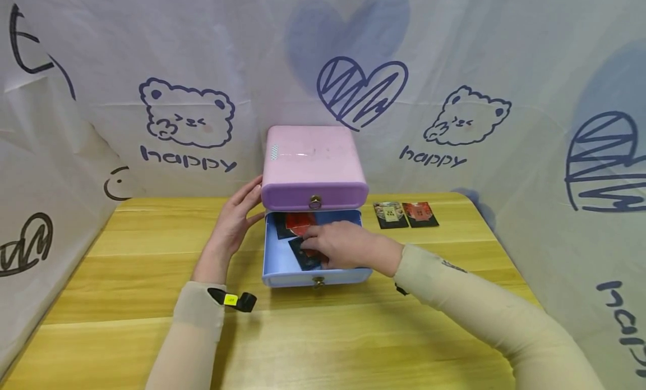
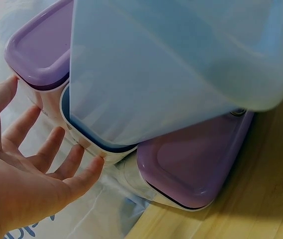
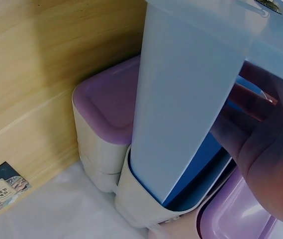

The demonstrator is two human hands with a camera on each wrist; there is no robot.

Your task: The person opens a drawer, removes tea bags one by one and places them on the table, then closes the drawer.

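Note:
A small pink drawer cabinet [image 1: 315, 154] stands at the table's back, its purple top drawer [image 1: 287, 196] closed. The light blue middle drawer [image 1: 275, 264] is pulled out. My left hand [image 1: 233, 220] rests its spread fingertips against the cabinet's left side; the left wrist view shows these fingers [image 2: 71, 162] nearly straight. Inside the blue drawer, my right hand [image 1: 348, 245] has its thumb and fingers around a small dark packet [image 1: 299, 254], partly covering it. Behind it in the drawer lies a red and black packet [image 1: 298, 221]. The right wrist view hides the fingertips behind the drawer wall.
Two flat printed packets, one pale-labelled [image 1: 390, 215] and one red [image 1: 420, 214], lie on the wooden table [image 1: 303, 339] right of the cabinet. A closed purple bottom drawer [image 2: 191, 159] sits below the blue one. A printed white cloth [image 1: 282, 53] hangs close behind the cabinet.

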